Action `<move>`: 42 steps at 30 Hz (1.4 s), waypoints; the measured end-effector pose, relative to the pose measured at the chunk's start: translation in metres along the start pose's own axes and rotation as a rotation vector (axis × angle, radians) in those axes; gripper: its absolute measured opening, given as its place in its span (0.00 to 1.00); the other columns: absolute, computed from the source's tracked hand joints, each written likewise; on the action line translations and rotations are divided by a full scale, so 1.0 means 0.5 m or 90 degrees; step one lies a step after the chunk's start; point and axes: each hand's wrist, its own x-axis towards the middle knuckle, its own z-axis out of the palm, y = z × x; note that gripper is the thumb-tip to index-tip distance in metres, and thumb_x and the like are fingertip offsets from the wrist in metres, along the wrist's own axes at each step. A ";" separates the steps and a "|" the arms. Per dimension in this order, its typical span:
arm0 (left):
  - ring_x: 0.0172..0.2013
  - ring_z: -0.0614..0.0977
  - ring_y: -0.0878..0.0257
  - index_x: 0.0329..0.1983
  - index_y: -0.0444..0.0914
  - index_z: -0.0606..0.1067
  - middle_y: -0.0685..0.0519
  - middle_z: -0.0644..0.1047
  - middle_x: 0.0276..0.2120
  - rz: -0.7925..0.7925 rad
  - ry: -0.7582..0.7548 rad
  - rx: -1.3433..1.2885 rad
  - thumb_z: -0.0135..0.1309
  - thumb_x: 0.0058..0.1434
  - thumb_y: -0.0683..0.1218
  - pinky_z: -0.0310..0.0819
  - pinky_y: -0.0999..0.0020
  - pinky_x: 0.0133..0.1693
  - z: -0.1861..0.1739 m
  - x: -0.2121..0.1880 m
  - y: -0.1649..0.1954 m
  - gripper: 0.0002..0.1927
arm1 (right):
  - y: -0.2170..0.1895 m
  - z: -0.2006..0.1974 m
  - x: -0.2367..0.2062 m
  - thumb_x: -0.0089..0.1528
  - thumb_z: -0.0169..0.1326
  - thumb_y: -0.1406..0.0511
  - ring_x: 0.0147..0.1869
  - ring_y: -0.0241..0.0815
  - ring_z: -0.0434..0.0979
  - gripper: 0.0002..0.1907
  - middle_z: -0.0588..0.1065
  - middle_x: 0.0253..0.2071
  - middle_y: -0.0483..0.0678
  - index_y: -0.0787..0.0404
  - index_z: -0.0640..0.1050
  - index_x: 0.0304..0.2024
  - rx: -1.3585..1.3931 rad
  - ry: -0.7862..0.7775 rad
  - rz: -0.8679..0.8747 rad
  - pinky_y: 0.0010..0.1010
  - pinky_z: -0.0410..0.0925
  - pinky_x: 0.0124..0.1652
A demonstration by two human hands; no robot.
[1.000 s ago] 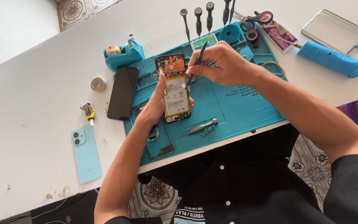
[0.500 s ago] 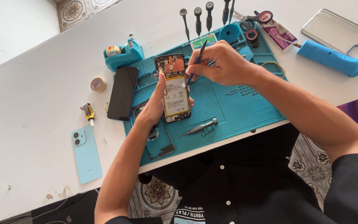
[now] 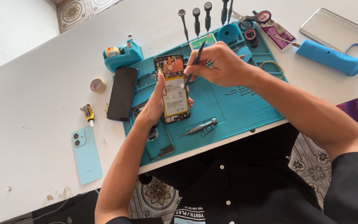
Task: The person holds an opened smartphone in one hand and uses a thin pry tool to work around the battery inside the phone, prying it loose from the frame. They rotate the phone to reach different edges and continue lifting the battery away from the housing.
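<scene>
Over at the left edge of the white table [image 3: 30,95] a pale blue phone back cover [image 3: 86,154] lies flat, with a small yellow-and-black tool [image 3: 88,113] and a roll of tape [image 3: 98,85] above it, then a black screen panel [image 3: 122,93] at the rim of the teal work mat [image 3: 237,103]. Next comes the left hand [image 3: 154,105], fingers wrapped round the long edges of the opened phone [image 3: 173,89], which it holds tilted up off the mat with the yellow battery and the orange-tinted board facing the camera. I judge this phone light and stiff, but fragile with its back off (bare board and thin cables near the top), so the safest hold looks to be the frame edges, just as the hand has it, never the battery face or the exposed parts. A loose screwdriver [image 3: 197,127] lies on the mat just below it. Further right, the right hand [image 3: 220,64] pinches a slim dark tool [image 3: 194,62] between thumb and fingers like a pen, its tip meeting the phone's upper right edge. Beyond that hand a row of screwdrivers [image 3: 195,18] stands at the mat's top, with scissors [image 3: 255,17] beside them, and a blue handheld device [image 3: 330,57] lies well apart at the far right.
</scene>
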 end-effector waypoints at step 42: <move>0.39 0.88 0.50 0.50 0.35 0.74 0.41 0.82 0.35 -0.013 0.003 0.001 0.26 0.60 0.81 0.85 0.55 0.44 -0.006 0.001 -0.006 0.49 | -0.012 0.003 -0.001 0.66 0.60 0.67 0.37 0.40 0.86 0.07 0.82 0.31 0.51 0.66 0.81 0.37 -0.026 -0.002 0.002 0.30 0.76 0.37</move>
